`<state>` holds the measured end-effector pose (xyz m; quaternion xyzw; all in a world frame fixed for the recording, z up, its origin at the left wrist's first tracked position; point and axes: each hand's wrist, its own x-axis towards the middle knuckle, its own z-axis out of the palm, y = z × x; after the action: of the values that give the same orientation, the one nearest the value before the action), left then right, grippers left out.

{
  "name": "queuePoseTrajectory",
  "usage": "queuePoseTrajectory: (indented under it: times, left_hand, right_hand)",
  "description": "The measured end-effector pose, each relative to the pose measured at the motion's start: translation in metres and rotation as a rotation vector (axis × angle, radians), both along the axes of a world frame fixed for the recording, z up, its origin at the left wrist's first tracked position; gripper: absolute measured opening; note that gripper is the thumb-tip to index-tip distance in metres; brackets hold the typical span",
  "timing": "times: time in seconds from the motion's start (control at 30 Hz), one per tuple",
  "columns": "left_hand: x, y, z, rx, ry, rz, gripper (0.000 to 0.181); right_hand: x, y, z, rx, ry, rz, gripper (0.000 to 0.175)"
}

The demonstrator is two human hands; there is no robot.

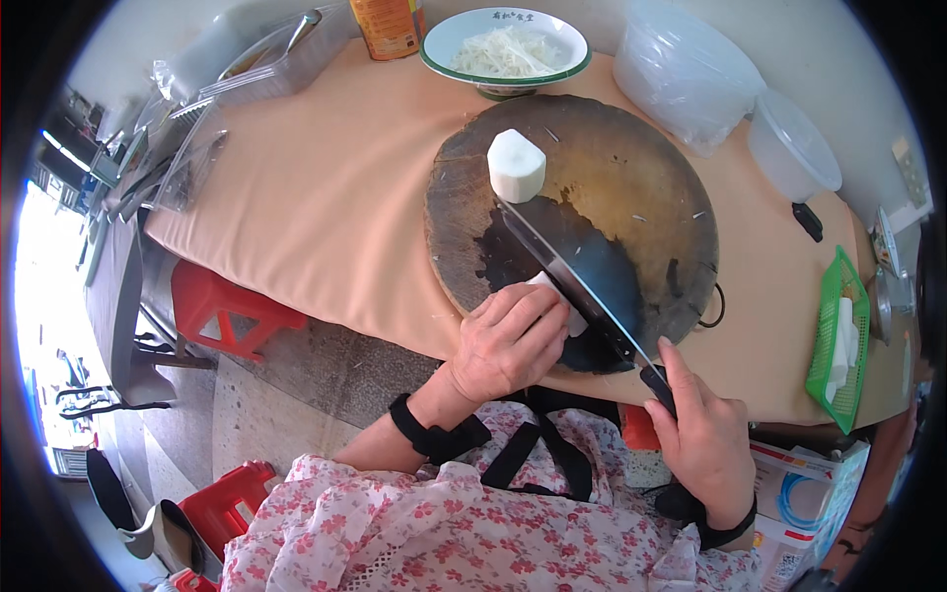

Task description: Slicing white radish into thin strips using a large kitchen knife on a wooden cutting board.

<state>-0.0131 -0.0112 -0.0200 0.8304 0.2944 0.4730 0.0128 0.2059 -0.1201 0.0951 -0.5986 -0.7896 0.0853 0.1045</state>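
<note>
My right hand (703, 429) grips the black handle of a kitchen knife (570, 285). The blade runs diagonally up and left over a round wooden chopping block (666, 200). Close along the blade's left side, my left hand (510, 337) holds a white vegetable piece (577, 322) down on the block with bent fingers. The fingers hide most of that piece. A peeled white chunk (516, 166), probably daikon radish, stands upright beyond the knife tip. Thin shreds and a dark wet patch mark the wood. Behind the block, a green-rimmed white bowl (577, 63) contains white shreds (507, 53).
A bagged plastic tub (684, 66) and a translucent container (792, 140) stand at back right. Nearer right is a green basket (817, 377) with white pieces. An orange can (388, 29) and clear plastic trays (274, 74) occupy back left. A red stool (222, 311) is below.
</note>
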Motion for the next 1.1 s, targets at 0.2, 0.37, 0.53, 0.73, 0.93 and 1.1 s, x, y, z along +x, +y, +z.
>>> queuePoseTrajectory:
  times: [0.2,0.37,0.53,0.73,0.93,1.1]
  left_hand:
    - [-0.002,0.003,-0.001,0.0,-0.004,0.001,0.031]
    - [0.001,0.004,-0.002,0.003,-0.001,-0.006,0.031]
    - [0.001,0.001,-0.002,-0.007,0.004,0.004,0.031]
    - [0.0,0.002,-0.003,-0.01,0.024,0.007,0.031]
    - [-0.001,0.002,-0.002,-0.014,0.043,0.003,0.033]
    - [0.0,0.001,-0.004,-0.009,0.044,0.01,0.034]
  right_hand:
    - [-0.005,0.003,0.001,-0.016,-0.01,0.008,0.067]
    - [-0.004,0.002,-0.004,0.016,0.005,0.015,0.067]
    - [-0.004,0.0,-0.003,-0.011,0.003,-0.004,0.066]
    - [-0.001,0.0,-0.008,0.041,0.053,-0.001,0.067]
    - [0.005,-0.002,-0.019,0.052,0.17,-0.09,0.065]
    - [0.01,-0.005,-0.025,0.141,0.201,-0.042,0.061]
